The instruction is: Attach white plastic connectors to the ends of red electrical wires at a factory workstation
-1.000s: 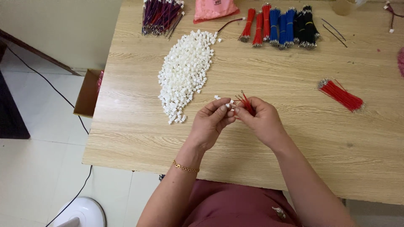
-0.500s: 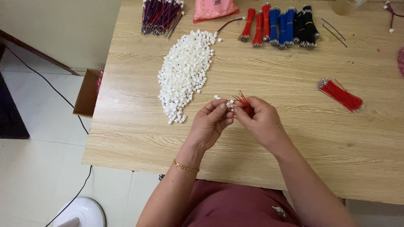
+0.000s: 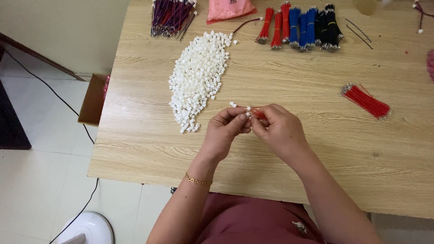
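Two hands meet above the table (image 3: 316,180): the left hand (image 3: 228,129) pinches a white connector (image 3: 248,110), the right hand (image 3: 278,131) grips red wires (image 3: 257,113), close together for fitting. Nearby lie one connector pile (image 3: 199,79), one loose red bundle (image 3: 366,101), and seven bundles (image 3: 300,25) in red, blue and black.

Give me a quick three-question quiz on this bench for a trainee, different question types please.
1. True or false: both hands meet over the table, pinching red wires between them.
2. Which lies nearest the left hand? A) heap of white connectors B) loose red wire bundle C) pink bag
3. Fill in: the row of bundled wires at the far edge runs red, blue, then ____.

Key: 1 true; 2 A; 3 black. The right hand grips the red wires.
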